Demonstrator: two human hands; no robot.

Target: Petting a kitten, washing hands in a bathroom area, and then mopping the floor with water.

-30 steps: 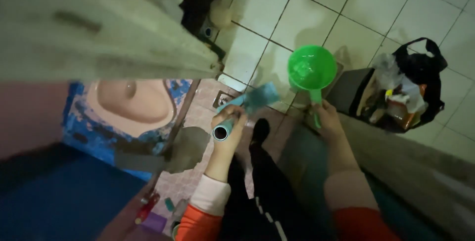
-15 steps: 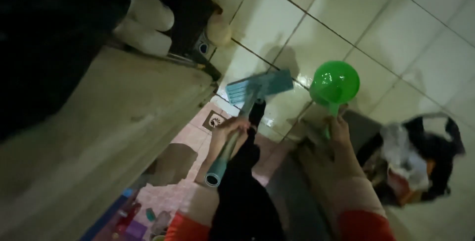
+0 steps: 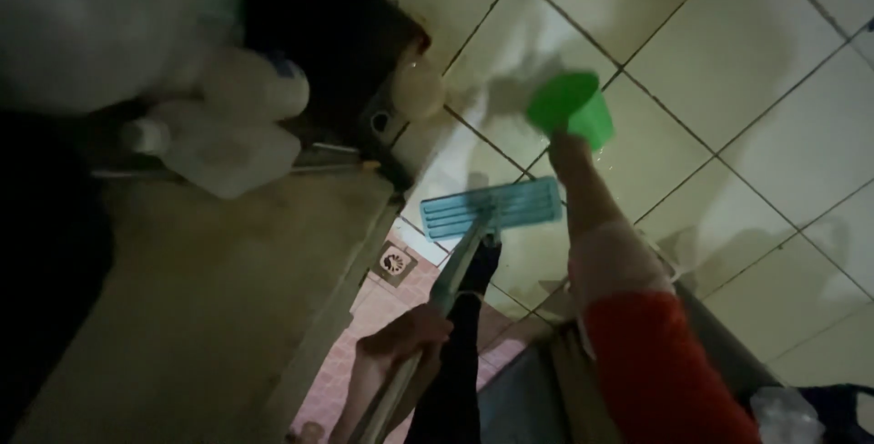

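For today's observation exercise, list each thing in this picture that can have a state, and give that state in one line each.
Green dipper: held out in the right hand, tilted over the tiled wall.
Flat brush head: blue, on its long handle, lying against the tiles.
Brush handle: gripped by the left hand.
Floor drain: covered by its grate.
White bottles: lying on the ledge.

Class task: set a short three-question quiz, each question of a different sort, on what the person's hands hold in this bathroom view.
1. True or false: the right hand holds a green dipper out against the tiled wall.
2. The left hand grips: A) a bottle, B) the brush handle, C) nothing.
3. What colour is the brush head?

Key: 1 true; 2 B; 3 light blue.
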